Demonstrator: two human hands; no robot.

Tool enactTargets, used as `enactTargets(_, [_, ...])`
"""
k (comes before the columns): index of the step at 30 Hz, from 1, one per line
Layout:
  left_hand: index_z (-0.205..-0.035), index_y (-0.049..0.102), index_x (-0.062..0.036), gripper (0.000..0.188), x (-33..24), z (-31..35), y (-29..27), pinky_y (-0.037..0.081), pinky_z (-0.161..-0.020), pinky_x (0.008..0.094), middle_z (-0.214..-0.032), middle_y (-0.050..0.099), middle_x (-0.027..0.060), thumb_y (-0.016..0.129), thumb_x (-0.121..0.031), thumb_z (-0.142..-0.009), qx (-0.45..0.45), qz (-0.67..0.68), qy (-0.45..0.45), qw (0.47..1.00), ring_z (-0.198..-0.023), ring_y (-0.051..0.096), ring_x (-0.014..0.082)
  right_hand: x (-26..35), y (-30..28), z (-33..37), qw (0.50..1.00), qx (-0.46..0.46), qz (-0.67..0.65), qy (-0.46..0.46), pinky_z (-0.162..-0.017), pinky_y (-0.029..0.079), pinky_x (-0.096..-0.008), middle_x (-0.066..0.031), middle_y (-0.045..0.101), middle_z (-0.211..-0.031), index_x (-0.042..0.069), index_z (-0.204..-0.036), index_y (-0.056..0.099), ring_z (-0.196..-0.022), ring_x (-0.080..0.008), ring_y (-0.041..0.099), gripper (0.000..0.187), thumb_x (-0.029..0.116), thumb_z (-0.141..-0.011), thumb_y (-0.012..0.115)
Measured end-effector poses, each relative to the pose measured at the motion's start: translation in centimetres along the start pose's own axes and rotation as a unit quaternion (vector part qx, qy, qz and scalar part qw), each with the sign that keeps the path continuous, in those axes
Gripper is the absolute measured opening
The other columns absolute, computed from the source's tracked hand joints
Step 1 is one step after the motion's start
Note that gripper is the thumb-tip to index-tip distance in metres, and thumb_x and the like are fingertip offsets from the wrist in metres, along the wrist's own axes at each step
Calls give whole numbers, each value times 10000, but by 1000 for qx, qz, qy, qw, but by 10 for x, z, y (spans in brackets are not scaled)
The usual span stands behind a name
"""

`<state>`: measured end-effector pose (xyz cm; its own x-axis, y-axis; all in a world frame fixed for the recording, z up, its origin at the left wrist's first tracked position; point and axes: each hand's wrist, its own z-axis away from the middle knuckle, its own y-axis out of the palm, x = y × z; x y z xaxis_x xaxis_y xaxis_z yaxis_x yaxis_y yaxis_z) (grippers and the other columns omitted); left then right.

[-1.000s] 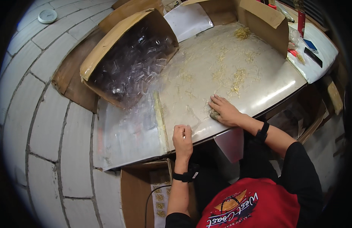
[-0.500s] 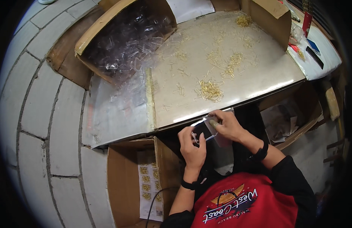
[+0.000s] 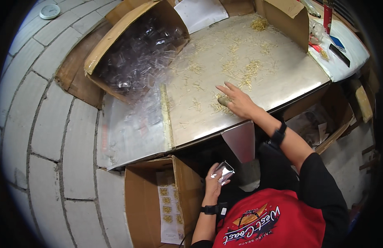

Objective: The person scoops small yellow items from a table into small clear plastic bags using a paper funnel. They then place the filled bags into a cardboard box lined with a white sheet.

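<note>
My left hand [image 3: 213, 182] is low, in front of the table edge, its fingers wrapped round a small clear plastic case [image 3: 225, 168] that reflects the light. Over the table, my right hand [image 3: 239, 103] reaches out with fingers stretched and thumb apart, at a pile of thin gold wire hooks [image 3: 219, 108]. A dark cover sits on one of its digits. The hand partly hides the pile, so whether it touches the hooks I cannot tell. Farther back, more loose gold hooks [image 3: 250, 71] lie scattered over the tabletop [image 3: 290, 84].
A tipped cardboard box [image 3: 94, 62] spills clear plastic cases [image 3: 135, 68] at the left. Below the table stands an open carton [image 3: 144, 198] with a sheet of gold pieces. A grey plate [image 3: 241, 142] hangs at the front edge. A blue-screened device [image 3: 337, 43] lies far right.
My right hand has left the plastic case and moved up and forward to the gold hooks, its fingers spreading. My left hand has dropped lower with the case.
</note>
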<state>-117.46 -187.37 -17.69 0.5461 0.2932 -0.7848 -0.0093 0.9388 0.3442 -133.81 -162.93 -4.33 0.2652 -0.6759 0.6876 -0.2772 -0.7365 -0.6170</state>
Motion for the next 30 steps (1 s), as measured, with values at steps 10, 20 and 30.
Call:
enactTargets(10, [-1266,432,-26,541,35,-44,73,573,-497,326,-1124,623,140,299,-473,-992,143,90,-136,976,-905,677,300,18,29,78,984,49,160,-66,-1050,349,-426,-223,444,-1344,72,-1228,552,-1283,-371,388,428,212,-825,590])
enactTargets(20, [-1284,437,-30,497,47,-41,66,593,-507,314,-1097,636,135,237,-397,-1015,168,74,-123,975,-886,680,239,5,-47,152,994,76,-55,-59,-851,508,-358,-151,613,-1106,6,-1062,615,-1011,-333,609,333,-84,-742,597])
enactTargets(30, [-1190,515,-24,505,53,-33,61,583,-518,312,-1000,656,95,330,-451,-994,143,70,-71,985,-808,678,192,-17,-5,206,975,193,-41,-99,-951,450,-389,-189,543,-1218,4,-1185,539,-1101,-340,549,487,-82,-705,534])
